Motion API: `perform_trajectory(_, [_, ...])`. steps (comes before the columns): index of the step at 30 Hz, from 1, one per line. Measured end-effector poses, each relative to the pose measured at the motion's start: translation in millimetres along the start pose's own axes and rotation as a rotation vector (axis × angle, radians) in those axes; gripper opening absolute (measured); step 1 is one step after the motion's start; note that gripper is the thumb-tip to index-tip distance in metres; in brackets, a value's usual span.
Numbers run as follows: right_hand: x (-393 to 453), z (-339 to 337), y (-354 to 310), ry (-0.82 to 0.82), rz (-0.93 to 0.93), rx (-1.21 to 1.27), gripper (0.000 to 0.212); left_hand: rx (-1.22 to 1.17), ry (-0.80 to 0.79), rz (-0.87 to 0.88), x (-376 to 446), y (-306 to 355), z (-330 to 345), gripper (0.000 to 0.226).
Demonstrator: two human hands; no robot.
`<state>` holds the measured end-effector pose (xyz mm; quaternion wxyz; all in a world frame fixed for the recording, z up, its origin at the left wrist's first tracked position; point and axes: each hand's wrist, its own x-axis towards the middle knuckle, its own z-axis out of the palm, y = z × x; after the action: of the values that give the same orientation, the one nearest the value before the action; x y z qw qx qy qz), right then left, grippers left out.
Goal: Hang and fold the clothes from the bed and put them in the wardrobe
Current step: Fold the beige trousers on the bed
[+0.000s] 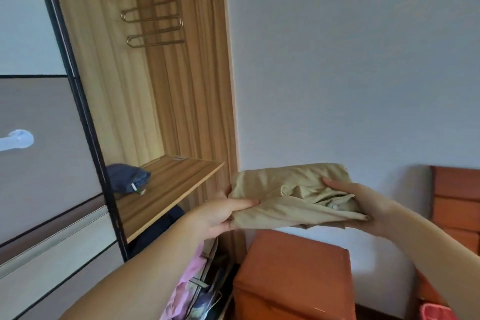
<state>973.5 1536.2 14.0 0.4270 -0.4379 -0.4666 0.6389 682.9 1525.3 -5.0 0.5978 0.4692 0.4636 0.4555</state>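
A folded tan garment [280,197] is held in the air between both hands, just right of the open wardrobe. My left hand [220,213] grips its left end, thumb on top and fingers underneath. My right hand [355,205] holds the right end, thumb over the bunched folds and fingers below. The wardrobe's wooden shelf [168,189] lies left of the garment, at about the same height. A folded dark blue garment [127,178] sits on the shelf's left part. A gold multi-bar hanger [153,18] hangs inside the wardrobe above.
The sliding wardrobe door [44,163] with a black frame covers the left side. An orange box stool [293,275] stands below the garment. Pink and dark clothes [187,288] fill the space under the shelf. An orange wooden headboard [454,202] is at the right edge.
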Motion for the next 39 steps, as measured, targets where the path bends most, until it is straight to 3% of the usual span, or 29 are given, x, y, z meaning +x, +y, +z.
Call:
perform_trajectory(6, [119,46,-13,-0.300,0.109,-0.039,0.036,-0.130,0.232,-0.096,25,3,-69,0.044])
perform_trajectory(11, [219,122,2,-0.451,0.211,-0.092,0.036,-0.127,0.424,-0.103,45,-16,-154,0.067])
perform_trajectory(15, [300,171,20,-0.509,0.272,-0.140,0.034,-0.272,0.520,-0.117,94,-36,-220,0.050])
perform_trajectory(19, [374,206,31,-0.536,0.348,-0.204,0.033,-0.445,0.611,-0.183,141,-41,-267,0.015])
perform_trajectory(22, [423,224,47,-0.606,0.435,-0.293,0.082,-0.672,0.746,-0.118,168,-42,-310,0.028])
perform_trajectory(23, [435,234,52,-0.620,0.451,-0.319,0.084,-0.707,0.809,-0.088,176,-43,-324,0.032])
perform_trajectory(25, [458,261,63,-0.631,0.458,-0.309,0.069,-0.765,0.984,-0.023,193,-39,-347,0.032])
perform_trajectory(28, [493,310,83,-0.637,0.485,-0.192,0.054,-0.828,1.160,0.064,219,-30,-373,0.050])
perform_trajectory(35, [558,412,138,-0.774,0.634,-0.007,0.030,-0.734,1.321,0.031,256,-17,-416,0.049])
perform_trajectory(37, [568,438,163,-0.762,0.687,0.078,0.033,-0.478,1.562,0.014,265,-27,-435,0.052])
perform_trajectory(39, [573,464,188,-0.748,0.734,0.167,0.044,0.092,1.813,-0.063,263,-37,-453,0.074])
